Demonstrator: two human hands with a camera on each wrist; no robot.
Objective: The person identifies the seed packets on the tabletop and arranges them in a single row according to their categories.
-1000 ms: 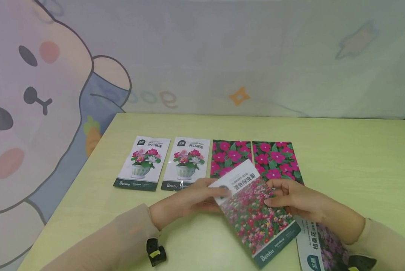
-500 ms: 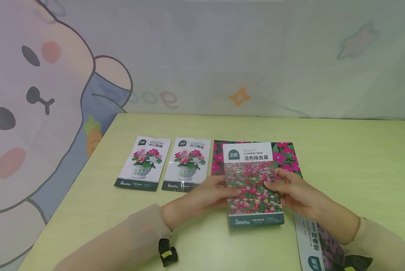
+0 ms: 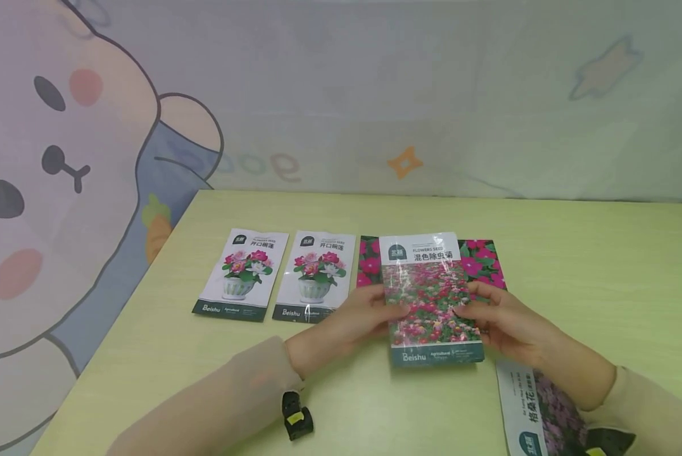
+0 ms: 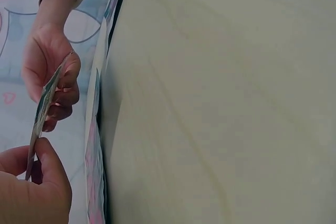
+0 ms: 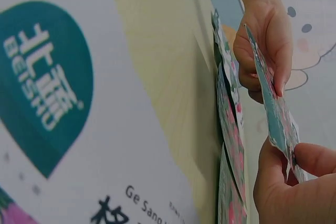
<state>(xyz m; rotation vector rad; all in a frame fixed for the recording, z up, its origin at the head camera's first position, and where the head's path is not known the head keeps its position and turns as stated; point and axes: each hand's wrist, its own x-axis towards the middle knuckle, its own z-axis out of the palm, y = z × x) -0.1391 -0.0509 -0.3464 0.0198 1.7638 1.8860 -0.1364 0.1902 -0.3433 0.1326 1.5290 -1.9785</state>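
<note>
Both hands hold a flower seed packet [image 3: 426,297] upright, its white top and field of pink and red flowers facing me. My left hand [image 3: 366,316] pinches its left edge, thumb across the front. On the opposite edge my right hand [image 3: 511,326] grips it the same way. Seen edge-on in the left wrist view, the seed packet [image 4: 44,100] is thin and stands off the table, between the near left hand [image 4: 39,190] and the far right hand [image 4: 52,66]. Behind it lie two packets with magenta flowers [image 3: 480,263], partly covered by it.
Two white packets with a potted lotus picture, the left one [image 3: 240,275] and its neighbour [image 3: 316,275], lie flat at the left. A packet with purple flowers [image 3: 520,405] lies under the right forearm, partly hidden. The pale table [image 3: 603,272] ends at a printed cloth backdrop [image 3: 341,76].
The held seed packet has turned from a slant to upright, then moved slightly away from me and over the magenta packets. Both hands have kept hold of its edges.
</note>
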